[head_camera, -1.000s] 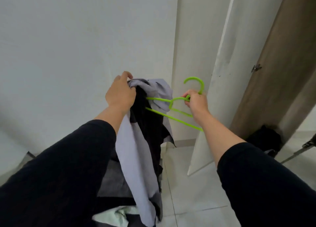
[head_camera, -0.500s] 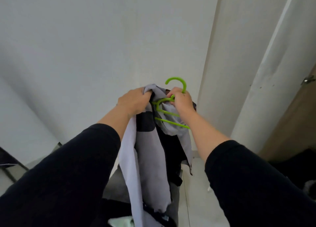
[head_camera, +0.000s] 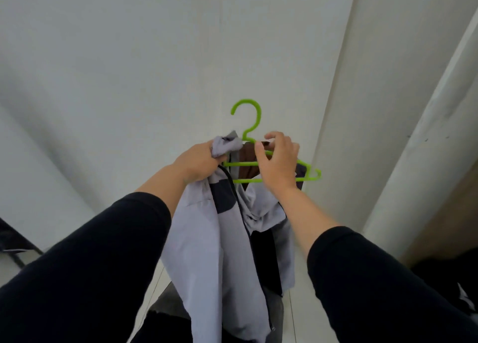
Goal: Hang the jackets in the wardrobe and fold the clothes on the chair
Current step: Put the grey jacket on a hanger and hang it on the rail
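A light grey jacket with dark panels and a brown lining hangs down in front of me. My left hand is shut on its bunched collar, held up at chest height. A bright green plastic hanger stands upright just right of the collar, hook at the top. My right hand grips the hanger at its shoulder bar, and the bar's right end pokes out past the jacket fabric. The hanger's left arm goes behind the collar, out of sight.
A white wall fills the view ahead. A white wardrobe door edge runs up the right side. Dark clothes lie low at the right. Grey and dark clothes lie on something below the jacket.
The hanger has turned from tilted sideways to upright and moved into the jacket's collar. Both hands have come closer together and risen. My view has swung left, away from the wardrobe opening.
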The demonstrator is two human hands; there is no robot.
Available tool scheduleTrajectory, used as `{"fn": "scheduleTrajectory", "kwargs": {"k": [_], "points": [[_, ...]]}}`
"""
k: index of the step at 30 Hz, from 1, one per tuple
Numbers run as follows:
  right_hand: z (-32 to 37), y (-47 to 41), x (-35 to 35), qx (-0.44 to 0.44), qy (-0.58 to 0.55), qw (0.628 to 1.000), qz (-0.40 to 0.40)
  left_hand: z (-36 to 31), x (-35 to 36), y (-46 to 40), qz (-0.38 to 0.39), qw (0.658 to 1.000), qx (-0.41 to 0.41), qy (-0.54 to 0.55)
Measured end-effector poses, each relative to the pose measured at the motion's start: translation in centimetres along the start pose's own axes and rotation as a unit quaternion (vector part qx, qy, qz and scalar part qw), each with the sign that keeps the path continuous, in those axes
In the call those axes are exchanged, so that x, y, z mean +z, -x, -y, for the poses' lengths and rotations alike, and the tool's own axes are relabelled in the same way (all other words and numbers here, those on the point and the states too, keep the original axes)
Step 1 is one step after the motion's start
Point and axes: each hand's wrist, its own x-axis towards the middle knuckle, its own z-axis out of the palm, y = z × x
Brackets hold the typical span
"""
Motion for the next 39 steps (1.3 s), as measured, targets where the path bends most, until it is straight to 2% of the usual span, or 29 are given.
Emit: {"fn": "scheduleTrajectory", "kwargs": {"k": [2,3,4,6,8,10,13,15,19,23,24,26,29,31,34,36,39], "points": [[-1.5,1.1,0.2,-0.035,0.094,0.993,-0.067,0.9,-0.4,-0.8,-0.037,0.999,-0.012,0.023],[-2.5,1.7,0.4,-0.037,0.116,0.991,-0.061,1.3,-0.5,-1.1,-0.053,0.998,-0.018,0.028],[-3.4,2.2,0.6,-0.035,0.128,0.991,-0.028,1.6,-0.5,-1.4,-0.067,0.997,-0.021,0.032],[-5.0,3.1,1.6,-0.01,0.141,0.986,0.091,1.9,-0.5,-1.7,-0.084,0.995,-0.018,0.048],[-6.1,3.9,3.1,0.039,0.162,0.962,0.216,2.2,-0.5,-2.0,-0.099,0.993,-0.014,0.068],[-6.9,4.7,4.8,0.089,0.184,0.937,0.285,2.5,-0.9,-2.2,-0.116,0.988,-0.012,0.099],[-7.7,5.3,6.9,0.136,0.18,0.931,0.287,3.2,-1.9,-2.4,-0.136,0.979,0.01,0.153],[-8.2,5.2,8.1,0.151,0.218,0.915,0.304,3.7,-2.7,-2.5,-0.146,0.974,0.021,0.17],[-9.2,4.1,9.3,0.133,0.357,0.853,0.358,5.2,-3.8,-3.0,-0.16,0.969,0.033,0.187],[-10.5,4.1,9.9,0.058,0.443,0.791,0.418,6.2,-3.5,-3.5,-0.175,0.962,0.03,0.209],[-10.8,4.3,10.1,0.045,0.434,0.798,0.415,6.2,-3.4,-3.6,-0.177,0.96,0.03,0.216],[-10.9,4.6,10.3,0.042,0.361,0.851,0.38,6.1,-3.0,-3.7,-0.177,0.958,0.031,0.225],[-11.2,5.0,9.6,0.148,0.22,0.91,0.318,5.9,-2.7,-3.7,-0.185,0.956,0.03,0.226],[-12.1,5.0,8.7,0.206,0.158,0.924,0.279,5.9,-2.5,-3.4,-0.185,0.956,0.025,0.224],[-11.6,4.9,6.1,0.26,0.08,0.923,0.273,5.6,-1.7,-2.7,-0.176,0.963,0.021,0.201],[-10.6,4.4,4.3,0.336,0.019,0.905,0.262,5.0,-1.3,-2.0,-0.176,0.966,0.016,0.191],[-9.7,3.5,1.2,0.495,-0.083,0.833,0.234,3.6,-1.0,-0.9,-0.179,0.965,0.016,0.191]]}}
